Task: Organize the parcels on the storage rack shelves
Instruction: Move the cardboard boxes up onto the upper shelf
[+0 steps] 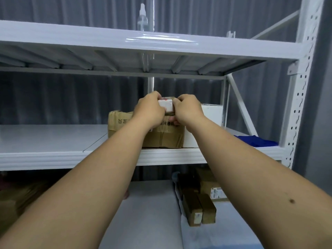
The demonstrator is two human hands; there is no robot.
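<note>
A small white parcel [166,104] with a red mark sits on top of a brown cardboard box [161,137] on the middle shelf [53,139] of the white rack. My left hand [149,108] grips the small parcel's left end and my right hand [186,109] grips its right end, fingers curled round it. A white box [212,114] stands against the brown box's right side. Most of the small parcel is hidden by my hands.
A blue cloth [255,141] lies at the shelf's right end. On the lower shelf are several narrow brown boxes [197,207] and a labelled carton [213,189]. A clear bottle [142,17] stands on the top shelf. The rack's upright [300,105] is at right.
</note>
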